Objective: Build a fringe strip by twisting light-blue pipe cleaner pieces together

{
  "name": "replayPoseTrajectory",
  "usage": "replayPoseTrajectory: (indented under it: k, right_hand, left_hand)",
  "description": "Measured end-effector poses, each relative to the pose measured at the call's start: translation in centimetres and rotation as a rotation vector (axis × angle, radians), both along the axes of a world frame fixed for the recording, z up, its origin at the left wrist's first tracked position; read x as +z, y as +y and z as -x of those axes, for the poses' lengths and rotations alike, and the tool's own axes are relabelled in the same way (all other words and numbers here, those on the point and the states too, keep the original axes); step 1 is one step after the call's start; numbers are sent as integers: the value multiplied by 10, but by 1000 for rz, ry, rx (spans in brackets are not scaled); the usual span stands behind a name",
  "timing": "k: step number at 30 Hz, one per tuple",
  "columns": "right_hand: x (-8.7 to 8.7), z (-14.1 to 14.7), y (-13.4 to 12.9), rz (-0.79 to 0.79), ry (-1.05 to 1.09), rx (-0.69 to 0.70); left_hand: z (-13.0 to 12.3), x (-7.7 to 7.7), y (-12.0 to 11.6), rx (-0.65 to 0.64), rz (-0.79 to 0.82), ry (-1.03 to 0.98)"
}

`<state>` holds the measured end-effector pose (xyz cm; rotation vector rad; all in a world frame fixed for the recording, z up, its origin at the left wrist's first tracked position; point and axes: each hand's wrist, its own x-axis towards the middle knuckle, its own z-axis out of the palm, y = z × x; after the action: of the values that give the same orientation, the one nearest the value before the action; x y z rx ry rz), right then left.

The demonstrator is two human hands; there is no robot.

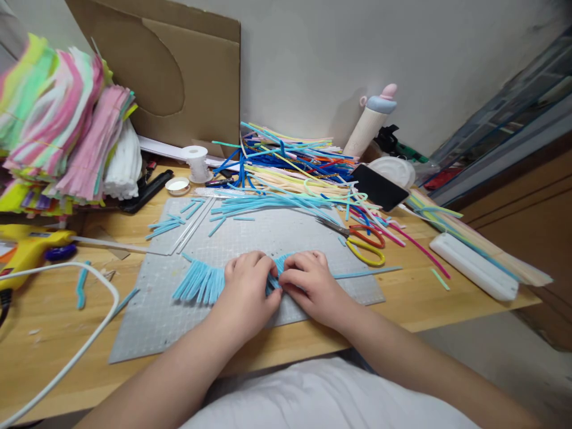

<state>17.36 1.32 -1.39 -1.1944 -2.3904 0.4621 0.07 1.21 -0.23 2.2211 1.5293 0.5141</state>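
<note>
Head view: hands on blue fringe

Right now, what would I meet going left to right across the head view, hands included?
Yellow glue gun, the uncovered left part of the light-blue fringe, left hand, right hand, orange and yellow scissor handles, long white box.

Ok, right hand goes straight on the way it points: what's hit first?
Likely the left hand, close alongside at the blue fringe; exact gap and depth there are unclear.
</note>
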Motion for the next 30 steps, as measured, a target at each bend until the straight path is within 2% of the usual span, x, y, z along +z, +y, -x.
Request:
replayPoseTrajectory:
  k: [7, 18, 22, 26, 30]
  right_hand:
    - [4, 0, -1, 31, 6, -27]
    - [1, 0, 0, 15, 12, 20]
    - [1, 0, 1, 28, 19, 0]
    - [1, 1, 1, 24, 16, -4]
    - [0, 0, 1, 29, 15, -4]
  left_hand:
    - [0, -1, -1, 9, -16, -8]
    - [-1, -7, 1, -30, -31, -36]
    - [1, 0, 0, -1, -74, -43]
    - [4, 8, -2, 38, -128, 59]
    - [2, 6, -2, 18, -129, 89]
